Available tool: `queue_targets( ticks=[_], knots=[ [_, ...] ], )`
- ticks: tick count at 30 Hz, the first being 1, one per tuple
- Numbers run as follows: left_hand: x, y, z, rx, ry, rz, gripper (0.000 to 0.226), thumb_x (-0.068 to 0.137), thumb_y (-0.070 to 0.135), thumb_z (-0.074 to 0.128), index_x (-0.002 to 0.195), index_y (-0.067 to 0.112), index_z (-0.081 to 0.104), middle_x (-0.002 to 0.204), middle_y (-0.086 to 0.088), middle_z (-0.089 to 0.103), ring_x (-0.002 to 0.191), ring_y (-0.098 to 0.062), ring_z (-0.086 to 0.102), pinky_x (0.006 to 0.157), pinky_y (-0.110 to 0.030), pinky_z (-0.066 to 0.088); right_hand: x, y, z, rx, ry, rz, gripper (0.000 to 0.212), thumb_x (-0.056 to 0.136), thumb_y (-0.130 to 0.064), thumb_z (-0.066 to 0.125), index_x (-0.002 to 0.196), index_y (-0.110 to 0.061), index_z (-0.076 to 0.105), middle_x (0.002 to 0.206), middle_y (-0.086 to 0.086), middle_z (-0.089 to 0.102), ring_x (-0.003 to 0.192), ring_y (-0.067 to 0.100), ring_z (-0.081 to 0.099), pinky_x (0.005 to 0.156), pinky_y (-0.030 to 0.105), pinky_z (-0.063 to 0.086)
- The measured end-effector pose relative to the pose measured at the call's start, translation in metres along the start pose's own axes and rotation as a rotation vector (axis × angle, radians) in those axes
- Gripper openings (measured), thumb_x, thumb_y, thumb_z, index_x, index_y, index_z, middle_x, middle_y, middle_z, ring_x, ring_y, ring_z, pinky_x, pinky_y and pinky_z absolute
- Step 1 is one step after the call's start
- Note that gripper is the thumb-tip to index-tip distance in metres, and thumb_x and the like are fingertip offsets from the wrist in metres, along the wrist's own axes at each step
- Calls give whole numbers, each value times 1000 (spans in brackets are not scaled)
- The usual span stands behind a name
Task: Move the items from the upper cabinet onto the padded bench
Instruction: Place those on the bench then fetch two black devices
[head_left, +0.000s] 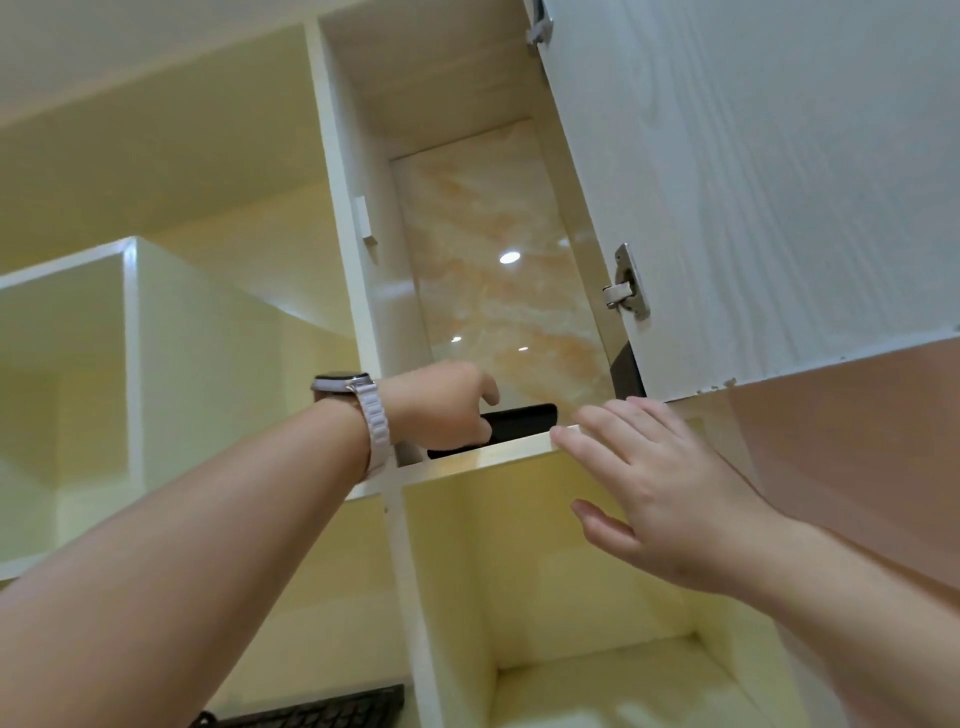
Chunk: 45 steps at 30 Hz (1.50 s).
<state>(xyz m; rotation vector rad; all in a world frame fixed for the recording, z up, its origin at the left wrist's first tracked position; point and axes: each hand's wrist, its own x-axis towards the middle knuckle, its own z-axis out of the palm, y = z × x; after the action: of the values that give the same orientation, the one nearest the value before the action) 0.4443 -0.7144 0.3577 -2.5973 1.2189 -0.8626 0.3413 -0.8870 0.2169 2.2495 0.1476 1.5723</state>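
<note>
Open upper cabinet — left hand grips one black item.

1. Left arm stretched up and forward, left hand curled with fingers closed in a grasp.
2. Right hand raised alongside, palm away, fingers spread and loose, holding nothing.

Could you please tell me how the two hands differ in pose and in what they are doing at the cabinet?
The left hand is closed on the black item in the cabinet; the right hand is open, holding nothing. The left wears a watch; the right is bare. The left reaches inside; the right rests fingertips on the shelf edge. Both are raised.
</note>
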Motion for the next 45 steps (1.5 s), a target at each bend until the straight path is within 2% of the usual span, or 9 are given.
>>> queue_targets(
  ticks=[4, 8, 13, 18, 21, 27, 32, 39, 45],
  knots=[
    [-25, 5, -1, -64, 65, 14, 32, 87, 19, 46, 114, 19, 63, 96, -4, 68, 79, -22, 60, 56, -28, 48, 0, -2, 0, 17, 17, 19, 53, 87, -43, 48, 129, -13, 56, 119, 5, 59, 111, 27, 51, 106, 42, 32],
    [-40, 4, 7, -99, 142, 65, 26, 94, 35, 44, 82, 17, 60, 78, -8, 64, 70, -28, 60, 57, -35, 45, 2, -4, -1, 72, 40, 38, 53, 87, -42, 48, 129, -10, 54, 120, 6, 59, 111, 25, 50, 107, 42, 31],
    [-53, -3, 9, -64, 178, 142, 36, 93, 56, 50, 87, 21, 56, 78, 0, 60, 71, -22, 59, 63, -37, 49, -2, 1, -3, 120, 26, 60, 53, 87, -42, 48, 130, -11, 50, 125, 5, 58, 117, 22, 48, 112, 39, 26],
    [-70, -6, 23, -88, 472, 230, 27, 94, 46, 52, 79, 24, 49, 69, 7, 50, 71, -22, 54, 59, -35, 46, 0, -7, -14, 141, -25, 145, 49, 86, -45, 45, 125, -15, 52, 122, 4, 59, 115, 17, 44, 108, 31, 24],
    [-85, -5, 38, -238, 608, 180, 25, 94, 45, 51, 81, 24, 53, 71, 7, 53, 69, -16, 52, 55, -32, 40, 3, -9, -21, 158, -47, 222, 53, 86, -50, 42, 126, -16, 53, 125, 4, 57, 115, 21, 48, 99, 34, 36],
    [-102, 11, 88, -846, 723, 120, 20, 92, 38, 59, 78, 24, 58, 58, 9, 50, 52, -8, 46, 48, -23, 36, 28, -9, -39, 115, -65, 194, 46, 89, -49, 42, 122, -19, 53, 115, -4, 54, 97, 15, 51, 79, 41, 50],
    [-105, 24, 120, -1173, 845, 21, 18, 91, 34, 63, 75, 26, 61, 57, 8, 51, 50, -5, 44, 48, -23, 35, 59, -8, -49, -64, -332, 254, 43, 93, -52, 42, 129, -30, 46, 120, -10, 49, 111, 14, 46, 87, 36, 45],
    [-114, 22, 125, -1429, 920, 14, 26, 90, 39, 64, 75, 19, 61, 63, -10, 57, 58, -27, 56, 49, -36, 41, 109, -14, -51, -314, -551, 208, 49, 94, -57, 36, 133, -30, 45, 121, -5, 51, 117, 20, 47, 86, 37, 45],
    [-131, 3, 135, -1545, 902, 60, 21, 81, 46, 59, 78, 26, 62, 63, -8, 58, 53, -18, 52, 43, -17, 35, 152, -8, -34, -689, -982, 336, 51, 93, -48, 41, 138, -23, 41, 125, 7, 55, 106, 30, 54, 82, 43, 47]
  ],
)
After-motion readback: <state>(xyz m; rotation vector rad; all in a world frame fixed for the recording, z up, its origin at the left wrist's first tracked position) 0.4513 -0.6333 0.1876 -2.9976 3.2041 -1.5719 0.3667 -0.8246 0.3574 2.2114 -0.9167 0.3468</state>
